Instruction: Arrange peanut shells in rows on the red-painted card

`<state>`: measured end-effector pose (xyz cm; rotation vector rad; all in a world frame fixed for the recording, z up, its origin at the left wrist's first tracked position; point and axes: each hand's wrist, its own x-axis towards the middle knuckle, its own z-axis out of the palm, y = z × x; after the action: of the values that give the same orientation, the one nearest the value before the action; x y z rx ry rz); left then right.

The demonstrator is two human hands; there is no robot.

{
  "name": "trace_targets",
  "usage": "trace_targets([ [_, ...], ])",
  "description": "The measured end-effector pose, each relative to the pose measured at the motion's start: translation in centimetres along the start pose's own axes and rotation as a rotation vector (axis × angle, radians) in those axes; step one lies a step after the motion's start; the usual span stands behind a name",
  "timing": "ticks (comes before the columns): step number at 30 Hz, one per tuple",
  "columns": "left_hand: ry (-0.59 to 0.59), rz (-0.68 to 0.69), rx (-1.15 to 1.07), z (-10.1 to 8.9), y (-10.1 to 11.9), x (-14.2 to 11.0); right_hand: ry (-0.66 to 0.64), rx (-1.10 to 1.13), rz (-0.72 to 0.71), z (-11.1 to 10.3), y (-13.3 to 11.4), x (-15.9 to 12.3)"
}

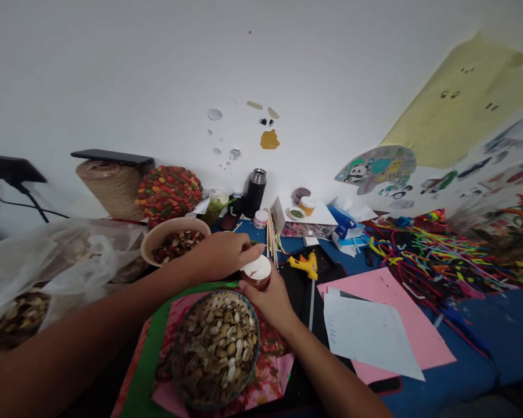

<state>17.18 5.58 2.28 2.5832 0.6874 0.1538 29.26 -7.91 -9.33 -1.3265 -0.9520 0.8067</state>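
A small jar with a white lid [258, 267] and reddish-brown sides is held up just beyond the basket. My right hand [273, 301] wraps round the jar from the right. From the left, my left hand [225, 252] reaches across with curled fingers, its thumb at the lid's edge; its other fingertips are hidden behind the jar. Below both hands stands a round woven basket [177, 371] filled with peanut shells or similar dry shells. It rests on a pink flowered sheet [265, 371] over green material.
Left are a bowl [146, 247] of brown pieces and plastic bags [91, 255]. Behind stand a black flask [255, 194], a pink jar [260, 219] and sticks [271, 235]. A yellow glue gun [305, 264], papers [370, 328] and coloured pipe cleaners [422, 249] lie right.
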Motion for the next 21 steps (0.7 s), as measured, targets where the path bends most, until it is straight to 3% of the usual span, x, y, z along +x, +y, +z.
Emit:
trace_targets([
  [5, -0.109, -0.113, -0.573, 1.0, -1.2, -0.8, 0.016, 0.008, -0.005, -0.2, -0.2, 0.0],
  [10, -0.157, -0.107, -0.754, 1.6, -1.7, -1.3, 0.055, -0.025, 0.003, -0.8, -0.3, 0.1],
  [13, -0.108, -0.086, -0.617, 1.8, -1.6, -1.3, 0.054, -0.049, 0.007, -0.9, -0.3, 0.1],
  [16, -0.012, -0.05, -0.26, 2.2, -1.2, -1.2, 0.051, -0.068, 0.004, -1.0, -0.3, 0.2],
  [21, -0.018, -0.001, 0.116, 2.7, 0.1, -0.9, 0.07, -0.215, 0.01, -1.2, -0.3, 0.3],
])
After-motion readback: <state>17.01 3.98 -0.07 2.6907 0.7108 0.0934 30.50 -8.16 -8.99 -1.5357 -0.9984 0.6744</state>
